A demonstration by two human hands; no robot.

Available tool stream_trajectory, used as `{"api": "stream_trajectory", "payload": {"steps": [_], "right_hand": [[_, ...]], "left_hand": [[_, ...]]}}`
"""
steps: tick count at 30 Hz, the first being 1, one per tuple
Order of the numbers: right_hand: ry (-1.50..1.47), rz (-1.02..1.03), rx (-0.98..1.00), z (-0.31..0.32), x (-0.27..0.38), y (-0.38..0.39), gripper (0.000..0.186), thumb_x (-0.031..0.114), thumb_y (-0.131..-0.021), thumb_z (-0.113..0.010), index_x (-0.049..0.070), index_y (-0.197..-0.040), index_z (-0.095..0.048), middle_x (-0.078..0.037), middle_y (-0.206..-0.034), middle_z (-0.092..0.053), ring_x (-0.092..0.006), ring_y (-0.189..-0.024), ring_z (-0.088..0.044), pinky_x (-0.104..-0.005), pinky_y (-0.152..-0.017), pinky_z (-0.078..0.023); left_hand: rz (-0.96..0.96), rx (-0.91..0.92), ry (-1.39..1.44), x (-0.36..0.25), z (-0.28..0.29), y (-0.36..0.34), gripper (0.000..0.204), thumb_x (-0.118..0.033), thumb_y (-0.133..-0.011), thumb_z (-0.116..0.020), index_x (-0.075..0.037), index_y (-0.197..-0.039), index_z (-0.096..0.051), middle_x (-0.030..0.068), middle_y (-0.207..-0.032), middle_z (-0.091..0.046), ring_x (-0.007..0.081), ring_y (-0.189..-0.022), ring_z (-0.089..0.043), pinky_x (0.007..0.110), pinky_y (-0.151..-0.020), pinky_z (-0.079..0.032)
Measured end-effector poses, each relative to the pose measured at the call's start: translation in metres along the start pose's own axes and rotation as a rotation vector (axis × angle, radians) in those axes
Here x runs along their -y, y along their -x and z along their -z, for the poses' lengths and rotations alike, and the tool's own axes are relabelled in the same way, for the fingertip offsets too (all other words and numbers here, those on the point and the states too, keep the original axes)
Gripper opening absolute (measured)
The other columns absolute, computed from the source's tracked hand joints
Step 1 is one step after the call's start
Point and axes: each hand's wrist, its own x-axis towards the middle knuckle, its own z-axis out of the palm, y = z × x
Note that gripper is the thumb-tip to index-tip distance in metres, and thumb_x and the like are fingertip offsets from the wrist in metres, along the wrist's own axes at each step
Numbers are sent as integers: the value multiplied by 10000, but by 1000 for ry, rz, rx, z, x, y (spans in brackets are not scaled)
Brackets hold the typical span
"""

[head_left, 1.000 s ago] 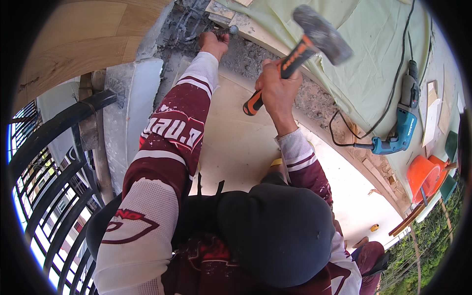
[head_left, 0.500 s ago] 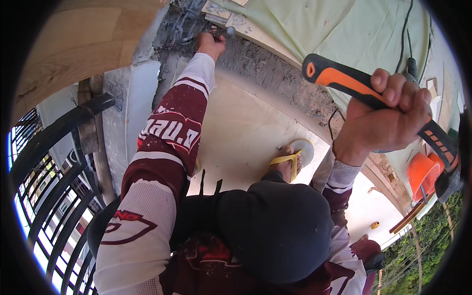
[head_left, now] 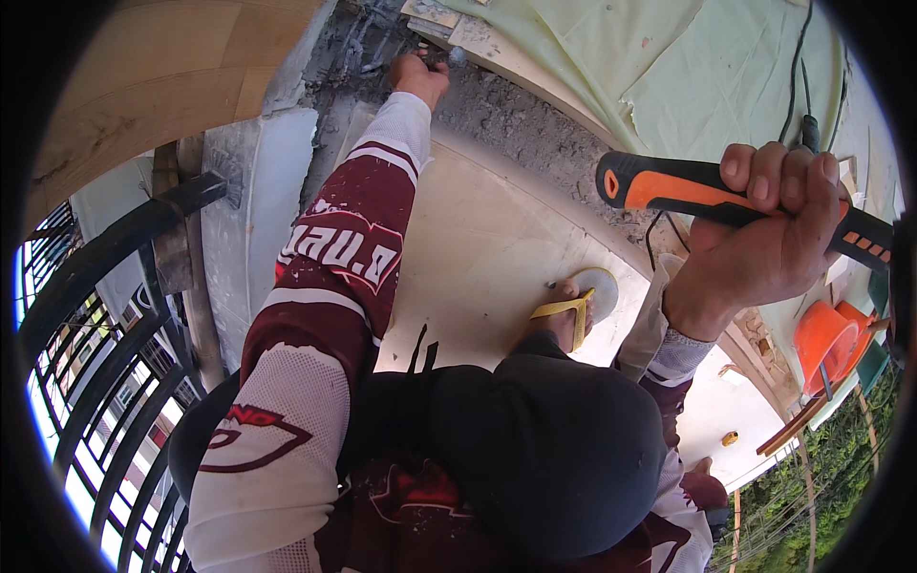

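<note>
My right hand (head_left: 764, 224) is raised at the right, its fingers wrapped round the black and orange handle of a hammer (head_left: 683, 186). The handle's butt points left; the hammer's head is lost in the dark rim of the picture. Far ahead, my left arm is stretched out and my left hand (head_left: 418, 80) is closed on a chisel (head_left: 458, 55). Only the chisel's round grey end shows beside the fingers. Its tip is hidden, low by the rough grey mortar strip (head_left: 506, 110).
Dark metal railing (head_left: 105, 296) curves along the left, under a wooden surface (head_left: 172, 86). Pale green sheeting (head_left: 707, 67) covers the far right, with a black cable (head_left: 791, 86) on it. An orange container (head_left: 823, 344) stands at right. My sandalled foot (head_left: 573, 315) rests on a pale board (head_left: 468, 239).
My right hand and the hammer have shifted slightly; the handle is more level and the hammer's head has gone out of sight. My left hand has stayed at the chisel, shifting slightly in the picture.
</note>
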Motion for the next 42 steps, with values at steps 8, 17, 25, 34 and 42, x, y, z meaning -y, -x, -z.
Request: {"api": "stream_trajectory", "payload": {"steps": [8,17,25,34,42], "right_hand": [[607,-734,442,32,-150,107,168,94,-894,-626,32,-862,-473,-20,-581,-508,-114,-432,-491,-305,-407,-433],[-65,20,107,-15,16,-35,286,168,-930,-584,118,-698,-424,0,-582,-405,-122,-508,-443,-304,-509,-435],[627,-924,468,31,-152,105,194,139,-912,-614,13,-874,-472,-48,-601,-531,-141,-424,-520,-300,-411,-445],[448,-914,104,79,-61,77,190,141,-904,-625,37,-924,-468,-24,-605,-503,-122,-433,-504,-283,-421,-436],[299,-918,37,104,-51,69,166,124,-905,-620,40,-920,-478,-28,-563,-495,-118,-423,-494,-276,-410,-410]], "left_hand": [[-15,9,5,-4,-14,18,174,-132,-963,-369,-113,-910,-534,56,-945,-551,185,-804,-496,308,-594,-407],[-2,19,66,-1,-10,-6,211,-181,-984,-342,-105,-940,-533,88,-1014,-557,221,-848,-490,333,-610,-417],[-2,69,-23,-7,7,7,171,-170,-986,-355,-114,-951,-513,65,-945,-562,193,-789,-501,312,-581,-413],[117,199,-90,-33,52,-3,87,-120,-916,-449,-112,-885,-530,96,-836,-547,192,-679,-499,309,-561,-409],[-49,-12,-241,23,22,53,177,-186,-977,-371,-106,-870,-488,45,-805,-511,196,-743,-510,403,-704,-449]]}}
